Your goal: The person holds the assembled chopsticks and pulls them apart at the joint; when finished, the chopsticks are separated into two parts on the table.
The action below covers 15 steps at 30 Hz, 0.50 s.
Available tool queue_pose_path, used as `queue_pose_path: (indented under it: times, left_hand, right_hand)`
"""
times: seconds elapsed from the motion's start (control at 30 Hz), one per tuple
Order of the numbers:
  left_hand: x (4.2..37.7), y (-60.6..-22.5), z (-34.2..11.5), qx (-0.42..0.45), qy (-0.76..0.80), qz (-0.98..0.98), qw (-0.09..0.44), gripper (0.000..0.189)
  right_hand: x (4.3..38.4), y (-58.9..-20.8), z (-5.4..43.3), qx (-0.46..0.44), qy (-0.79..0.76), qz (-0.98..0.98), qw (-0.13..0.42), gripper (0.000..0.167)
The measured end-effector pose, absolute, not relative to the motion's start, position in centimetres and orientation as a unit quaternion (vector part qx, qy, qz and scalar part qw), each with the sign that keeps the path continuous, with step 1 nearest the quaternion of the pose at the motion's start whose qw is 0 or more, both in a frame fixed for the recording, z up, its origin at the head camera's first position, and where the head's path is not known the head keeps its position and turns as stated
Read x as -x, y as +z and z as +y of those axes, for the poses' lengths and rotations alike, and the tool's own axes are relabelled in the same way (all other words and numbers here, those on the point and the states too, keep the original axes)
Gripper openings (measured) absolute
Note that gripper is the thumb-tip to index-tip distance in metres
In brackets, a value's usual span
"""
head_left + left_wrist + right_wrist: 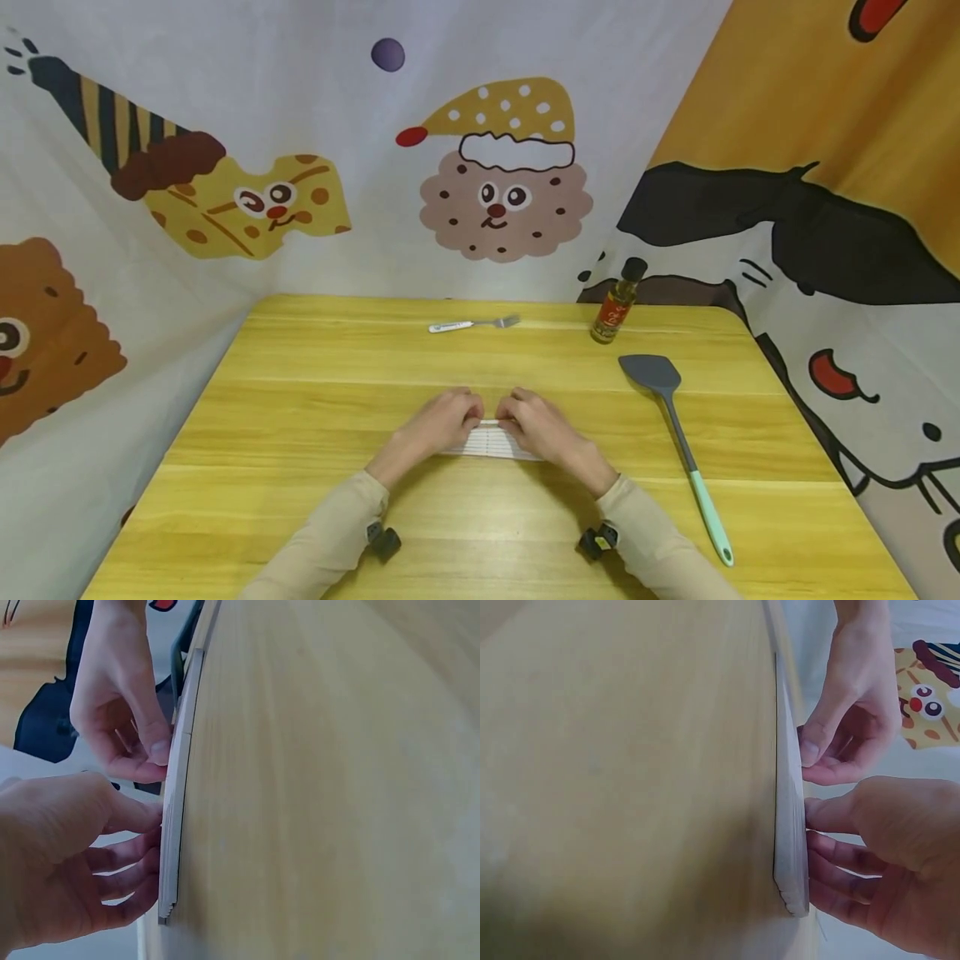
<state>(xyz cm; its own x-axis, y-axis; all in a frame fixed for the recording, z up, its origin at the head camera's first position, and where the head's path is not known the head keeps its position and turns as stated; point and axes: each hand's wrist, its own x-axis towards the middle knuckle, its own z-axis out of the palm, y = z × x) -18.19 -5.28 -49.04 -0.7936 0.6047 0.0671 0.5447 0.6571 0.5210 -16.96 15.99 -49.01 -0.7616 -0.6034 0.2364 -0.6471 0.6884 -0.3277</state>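
A flat white slatted mat (489,440) with fine lengthwise lines lies near the middle of the wooden table. My left hand (447,419) pinches the far edge of the mat left of its middle, fingers bent. On the other side of the middle, my right hand (542,425) pinches that same edge, a small gap between the two hands. From the left wrist view, the mat (178,772) appears edge-on, with several thin layers at its end. Fingertips of both hands meet its edge in the right wrist view, where the mat (789,802) lies low along the tabletop.
Beyond the hands lies a fork (474,323) with a white handle. A glass bottle (617,304) with a black cap and red label stands at the back right. The grey spatula (686,446) with a mint-green handle lies to the right. A cartoon-print curtain (300,67) hangs behind.
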Motion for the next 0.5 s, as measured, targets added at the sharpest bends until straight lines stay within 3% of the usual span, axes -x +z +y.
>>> queue_pose_path:
  times: [0.37,0.5]
  left_hand:
    - [18.10,-49.07,-5.02,-0.307,0.263,0.913,0.043,0.005]
    - [17.97,-48.77,-4.85,-0.309,0.257,0.916,0.009,0.005]
  right_hand:
    - [17.56,-49.07,16.27,-0.364,0.158,-0.916,0.063,0.007]
    - [17.66,-48.41,16.49,-0.376,0.159,-0.908,0.092,0.009]
